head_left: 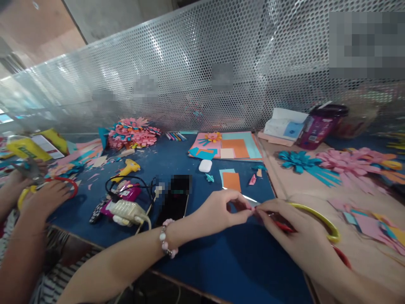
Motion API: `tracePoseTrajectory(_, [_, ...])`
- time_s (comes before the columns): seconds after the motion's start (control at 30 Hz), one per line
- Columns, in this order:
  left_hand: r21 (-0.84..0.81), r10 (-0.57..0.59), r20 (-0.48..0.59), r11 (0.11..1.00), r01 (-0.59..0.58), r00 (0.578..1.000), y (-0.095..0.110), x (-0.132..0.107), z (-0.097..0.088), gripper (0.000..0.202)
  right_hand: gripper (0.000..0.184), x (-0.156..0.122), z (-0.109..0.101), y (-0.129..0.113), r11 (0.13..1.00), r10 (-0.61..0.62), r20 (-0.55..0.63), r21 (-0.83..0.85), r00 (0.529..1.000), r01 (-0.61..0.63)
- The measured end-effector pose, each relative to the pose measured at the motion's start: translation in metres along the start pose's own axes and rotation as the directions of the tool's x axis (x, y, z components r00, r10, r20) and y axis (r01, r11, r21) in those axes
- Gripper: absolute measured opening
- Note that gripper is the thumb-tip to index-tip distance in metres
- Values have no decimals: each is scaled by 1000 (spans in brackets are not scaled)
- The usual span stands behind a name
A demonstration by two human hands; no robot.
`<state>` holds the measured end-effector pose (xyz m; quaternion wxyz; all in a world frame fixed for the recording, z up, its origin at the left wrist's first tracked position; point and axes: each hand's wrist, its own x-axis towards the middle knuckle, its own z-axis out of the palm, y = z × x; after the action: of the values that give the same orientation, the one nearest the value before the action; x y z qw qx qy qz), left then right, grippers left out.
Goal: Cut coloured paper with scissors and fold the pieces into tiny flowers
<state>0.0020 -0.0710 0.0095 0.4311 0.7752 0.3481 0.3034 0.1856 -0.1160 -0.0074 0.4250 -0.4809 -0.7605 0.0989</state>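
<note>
My left hand (218, 213), with a beaded bracelet (165, 240) on its wrist, is closed in a pinch on a tiny pink piece of paper (253, 209). From the right, my right hand (292, 226) meets it fingertip to fingertip, pinching the same piece. Most of that paper is hidden by the fingers. Scissors with yellow and red handles (330, 219) lie partly beneath my right hand, their blades pointing left. Just beyond my hands are an orange paper square (231, 181), a small folded pink paper piece (252, 180) and a small folded teal one (209, 177).
A phone (173, 200), a white earbud case (205, 165), a yellow glue gun (128, 168) and a plug with cables (128, 210) lie leftward. At far left, another person's hands (44, 192) hold scissors. Paper flowers (344, 164), a purple cup (321, 126) and a mesh panel (190, 71) surround the workspace.
</note>
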Motion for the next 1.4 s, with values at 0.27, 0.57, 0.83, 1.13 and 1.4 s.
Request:
tracePoseTrajectory(0.27, [-295, -60, 97, 952, 86, 993, -3, 0, 2, 12, 11, 4, -1, -2, 951, 232, 132, 179, 964, -254])
tracePoseTrajectory(0.57, [-261, -93, 76, 959, 110, 993, 0, 2, 1, 14, 16, 6, -3, -3, 801, 387, 287, 366, 876, -474])
tracePoseTrajectory(0.83, [-279, -106, 79, 952, 124, 991, -3, 3, 3, 21, 16, 8, -8, -6, 792, 367, 304, 394, 879, -467])
tracePoseTrajectory(1.13, [-284, -118, 73, 949, 134, 990, -4, 4, 4, 19, 20, 10, -2, -3, 756, 393, 316, 424, 864, -499])
tracePoseTrajectory(1.4, [-316, -85, 68, 943, 102, 994, -6, 2, 7, 15, 19, 9, -2, -1, 803, 380, 283, 372, 881, -465])
